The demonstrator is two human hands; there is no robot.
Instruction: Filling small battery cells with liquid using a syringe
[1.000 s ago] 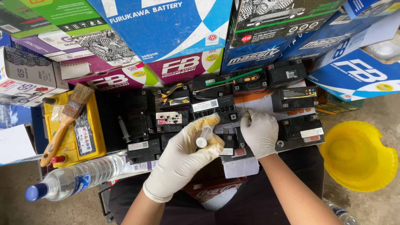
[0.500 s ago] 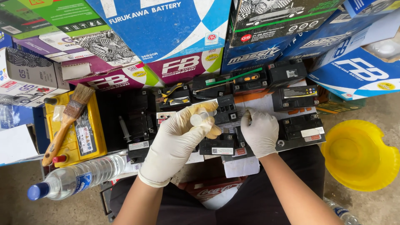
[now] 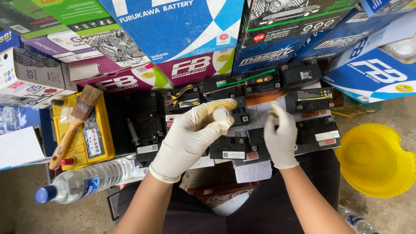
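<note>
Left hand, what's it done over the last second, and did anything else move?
The left hand rose from the near edge of the black batteries and away from the body, carrying the small clear container pinched in its fingers throughout. The right hand stayed resting on the batteries; the paintbrush, water bottle and yellow bowl did not move.

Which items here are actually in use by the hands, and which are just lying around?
In use:
left gloved hand holding a small clear plastic tube
right gloved hand resting on black rectangular batteries

Lying about:
wooden-handled paintbrush
clear plastic water bottle
yellow plastic basin
</note>
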